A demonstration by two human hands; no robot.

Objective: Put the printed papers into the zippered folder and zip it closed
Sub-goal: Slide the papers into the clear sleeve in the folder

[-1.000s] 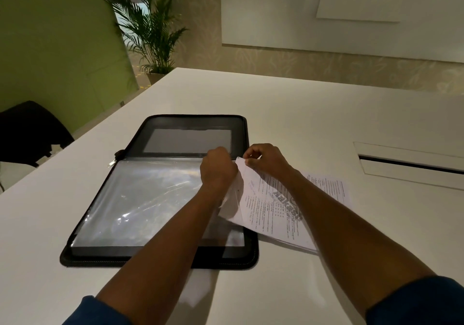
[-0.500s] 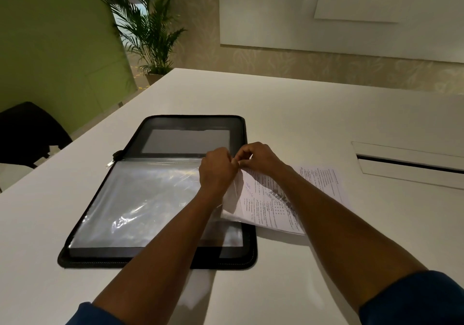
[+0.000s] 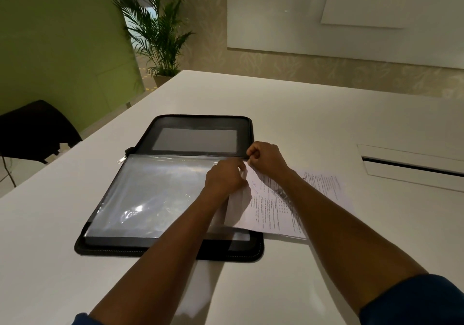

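A black zippered folder (image 3: 165, 248) lies open and flat on the white table (image 3: 313, 124), with clear plastic sleeves (image 3: 150, 194) covering its near half. The printed papers (image 3: 273, 206) rest partly over the folder's right edge and partly on the table. My left hand (image 3: 224, 176) pinches the top left corner of the papers, over the sleeves. My right hand (image 3: 267, 159) is closed at the folder's right edge near its spine, gripping the papers' top edge where it meets a sleeve. The zipper pull (image 3: 121, 160) sticks out at the folder's left side.
A recessed cable slot (image 3: 411, 168) is set in the table to the right. A dark chair (image 3: 32, 129) stands off the table's left edge. A potted palm (image 3: 160, 31) and a green wall (image 3: 57, 36) are behind.
The lifted papers have come down flatter over the folder's right edge. Both hands shifted slightly up toward the spine, the right hand now at the folder's right rim.
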